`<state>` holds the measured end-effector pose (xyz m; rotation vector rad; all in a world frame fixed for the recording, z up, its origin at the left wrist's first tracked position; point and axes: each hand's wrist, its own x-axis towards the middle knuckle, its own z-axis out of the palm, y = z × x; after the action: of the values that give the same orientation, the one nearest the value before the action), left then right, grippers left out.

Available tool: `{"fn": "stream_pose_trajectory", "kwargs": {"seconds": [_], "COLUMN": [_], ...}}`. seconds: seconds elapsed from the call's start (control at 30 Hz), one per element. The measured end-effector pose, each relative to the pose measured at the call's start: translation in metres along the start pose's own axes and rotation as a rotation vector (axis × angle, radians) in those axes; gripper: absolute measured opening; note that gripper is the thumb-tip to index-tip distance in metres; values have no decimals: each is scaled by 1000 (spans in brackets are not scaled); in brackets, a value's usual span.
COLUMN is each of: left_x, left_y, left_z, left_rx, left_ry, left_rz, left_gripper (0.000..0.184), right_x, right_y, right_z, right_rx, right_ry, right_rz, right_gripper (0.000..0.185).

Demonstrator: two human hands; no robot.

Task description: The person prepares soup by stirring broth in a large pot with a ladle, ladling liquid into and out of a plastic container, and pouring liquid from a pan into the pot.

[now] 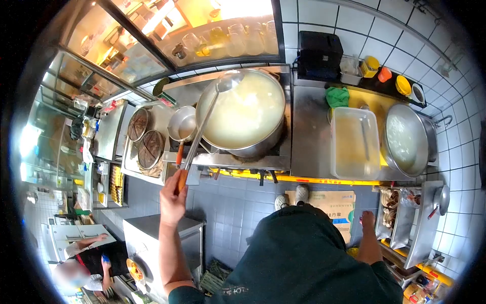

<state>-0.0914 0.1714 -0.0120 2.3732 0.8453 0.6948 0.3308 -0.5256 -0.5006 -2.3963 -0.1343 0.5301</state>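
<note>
My left hand (pixel 173 200) is wrapped round the wooden handle of a long metal ladle (pixel 205 121). The ladle's bowl rests over the far left rim of a big steel stockpot (pixel 243 114), which is full of pale, cloudy liquid and stands on the stove. Just left of the pot sits a small saucepan (pixel 182 124), its orange handle pointing toward me beside the ladle. On the right, my right hand (pixel 368 220) hangs low beside my body, away from the counter, near the metal rack. Its fingers are too small and partly turned away to make out.
Two round strainers (pixel 151 148) lie on a tray left of the stove. A clear plastic tub (pixel 355 143) and a large steel basin (pixel 406 139) stand on the right counter. Flattened cardboard (pixel 324 207) covers part of the floor. Another person (pixel 96 258) is at lower left.
</note>
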Motion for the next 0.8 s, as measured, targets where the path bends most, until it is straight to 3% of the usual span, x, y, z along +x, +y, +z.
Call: {"fn": "stream_pose_trajectory", "kwargs": {"seconds": [0.03,0.07,0.1,0.2,0.3,0.4,0.47,0.57,0.8], "left_x": [-3,-8,-16,-43,-75,-82,-76,-68,-47], "left_y": [13,9,4,-22,-69,-70,-63,-64,-51], "left_z": [-2,0,4,25,61,66,62,54,25], "left_rx": [74,268,287,371,393,456,479,555,635], "left_ry": [-26,-4,2,19,-22,-85,-64,5,-52], "left_rz": [-70,83,98,127,48,-48,-62,48,117], "left_gripper": [45,50,54,63,60,59,61,61,60], "right_x": [0,1,-9,9,-8,-6,-16,-42,-35], "right_y": [2,4,-17,56,45,52,14,-97,-100], "right_z": [1,3,-9,22,17,18,1,-21,-8], "right_rx": [-83,-165,-241,-122,-33,-65,-53,229,271], "right_ry": [-20,-33,-56,12,-7,-72,-100,-23,19], "right_rz": [-74,-150,-141,-191,-57,59,161,534,364], "right_gripper": [21,21,22,24,25,31,32,28,21]}}
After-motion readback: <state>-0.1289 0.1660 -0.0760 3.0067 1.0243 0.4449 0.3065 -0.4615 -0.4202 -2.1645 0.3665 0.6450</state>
